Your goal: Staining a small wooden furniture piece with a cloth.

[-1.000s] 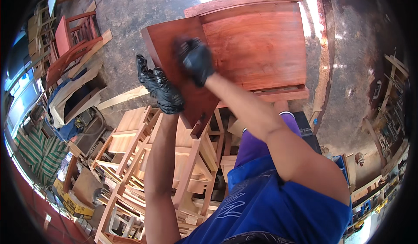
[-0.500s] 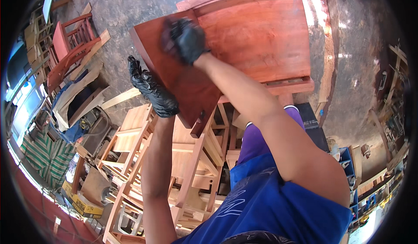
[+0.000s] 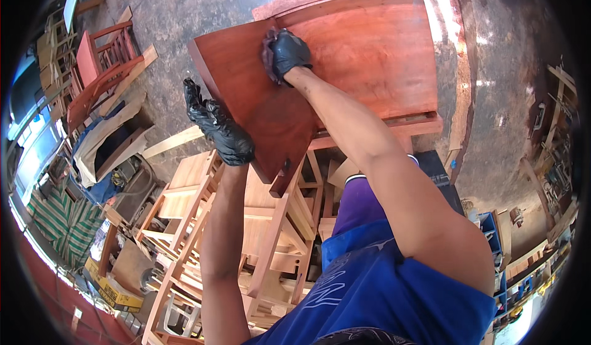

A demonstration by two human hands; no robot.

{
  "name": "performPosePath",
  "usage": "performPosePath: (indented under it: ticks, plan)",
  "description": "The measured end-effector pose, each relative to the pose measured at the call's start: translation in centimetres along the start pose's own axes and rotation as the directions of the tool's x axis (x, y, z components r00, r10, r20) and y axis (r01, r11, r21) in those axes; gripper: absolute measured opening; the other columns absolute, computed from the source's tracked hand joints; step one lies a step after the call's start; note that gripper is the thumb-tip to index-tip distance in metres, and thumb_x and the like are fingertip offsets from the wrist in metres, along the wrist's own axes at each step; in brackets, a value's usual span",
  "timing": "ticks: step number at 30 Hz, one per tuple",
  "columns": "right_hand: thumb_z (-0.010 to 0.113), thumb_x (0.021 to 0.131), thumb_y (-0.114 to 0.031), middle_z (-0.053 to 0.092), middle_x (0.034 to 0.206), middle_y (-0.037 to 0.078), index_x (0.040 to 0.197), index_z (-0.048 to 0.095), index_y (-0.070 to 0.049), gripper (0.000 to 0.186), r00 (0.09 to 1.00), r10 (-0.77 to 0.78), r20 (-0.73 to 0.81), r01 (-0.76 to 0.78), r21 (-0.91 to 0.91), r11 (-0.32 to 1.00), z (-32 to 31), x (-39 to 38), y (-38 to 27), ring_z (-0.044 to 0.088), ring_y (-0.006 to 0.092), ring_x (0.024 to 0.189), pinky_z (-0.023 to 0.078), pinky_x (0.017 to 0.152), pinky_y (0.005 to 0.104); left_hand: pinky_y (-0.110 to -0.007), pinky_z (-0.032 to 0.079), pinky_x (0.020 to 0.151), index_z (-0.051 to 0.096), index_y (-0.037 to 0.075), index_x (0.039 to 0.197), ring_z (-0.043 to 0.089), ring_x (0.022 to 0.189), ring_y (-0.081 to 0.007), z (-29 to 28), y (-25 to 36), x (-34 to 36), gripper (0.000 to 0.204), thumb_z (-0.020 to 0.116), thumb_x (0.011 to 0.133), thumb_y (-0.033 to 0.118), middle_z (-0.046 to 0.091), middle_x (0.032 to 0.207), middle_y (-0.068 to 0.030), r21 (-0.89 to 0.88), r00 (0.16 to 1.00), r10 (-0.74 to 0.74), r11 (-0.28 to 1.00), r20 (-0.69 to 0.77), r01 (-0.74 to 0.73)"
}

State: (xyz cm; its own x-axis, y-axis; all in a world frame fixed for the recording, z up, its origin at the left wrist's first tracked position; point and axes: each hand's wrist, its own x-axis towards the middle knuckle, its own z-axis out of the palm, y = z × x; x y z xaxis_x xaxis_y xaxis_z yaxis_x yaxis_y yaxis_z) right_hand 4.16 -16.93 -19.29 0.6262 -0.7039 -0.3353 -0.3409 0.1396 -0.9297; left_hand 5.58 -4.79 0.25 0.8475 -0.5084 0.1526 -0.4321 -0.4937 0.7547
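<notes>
Workshop floor (image 3: 154,12) strewn with unfinished chairs (image 3: 203,222) | stained red-brown panel (image 3: 258,98) is steadied at its edge by left hand (image 3: 218,129), closed on it | right hand (image 3: 288,54) is pressed on a rag (image 3: 268,52) | risk: panel may slip if pressed unevenly.
</notes>
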Motion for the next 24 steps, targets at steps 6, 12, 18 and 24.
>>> performPosePath:
  ticks: [6, 12, 18, 24]
  plan:
    - [0.062, 0.091, -0.024, 0.072, 0.092, 0.017, 0.098, 0.067, -0.010, 0.016, 0.855, -0.458, -0.243, 0.451, -0.085, 0.888, 2.5, -8.1, -12.7, 0.070, 0.0359, 0.080, 0.056, 0.072, 0.0456, -0.042, 0.027, 0.119, 0.038, 0.000, 0.150, 0.037, 0.143, -0.0278, -4.1, -1.5, -1.1, 0.053, 0.037, 0.109, 0.033, 0.038, 0.155, -0.0151, 0.057, 0.997, -0.035, 0.998, -0.066, 0.039]
    - [0.050, 0.097, -0.031, 0.066, 0.076, 0.013, 0.084, 0.062, -0.012, 0.026, 0.982, 0.037, 0.183, -0.074, 0.201, 0.977, 0.3, -4.5, 0.4, 0.064, 0.0320, 0.063, 0.051, 0.056, 0.0424, -0.043, 0.027, 0.119, 0.041, -0.002, 0.147, 0.037, 0.143, -0.0304, -3.6, -2.2, -0.9, 0.054, 0.035, 0.109, 0.036, 0.040, 0.153, -0.0176, 0.180, 0.994, 0.097, 0.980, -0.051, -0.086]
    - [0.042, 0.100, -0.027, 0.059, 0.065, 0.010, 0.080, 0.055, -0.014, 0.027, 0.909, -0.088, 0.406, 0.184, -0.202, 0.962, -0.8, -3.8, 2.7, 0.055, 0.0277, 0.053, 0.045, 0.048, 0.0439, -0.046, 0.022, 0.120, 0.031, -0.006, 0.150, 0.028, 0.147, -0.0334, -3.9, -2.1, -1.0, 0.063, 0.040, 0.107, 0.040, 0.033, 0.155, -0.0219, 0.102, 0.999, -0.035, 0.994, -0.036, 0.039]
    - [0.049, 0.097, -0.026, 0.072, 0.096, 0.016, 0.121, 0.065, -0.010, 0.033, 0.974, -0.222, -0.033, 0.199, -0.332, 0.922, -1.3, -6.7, 3.6, 0.068, 0.0341, 0.086, 0.055, 0.077, 0.0425, -0.040, 0.030, 0.116, 0.040, 0.000, 0.148, 0.040, 0.140, -0.0265, -2.0, -2.1, -0.5, 0.052, 0.038, 0.108, 0.033, 0.042, 0.151, -0.0145, 0.023, 0.996, -0.003, 1.000, -0.087, 0.006]
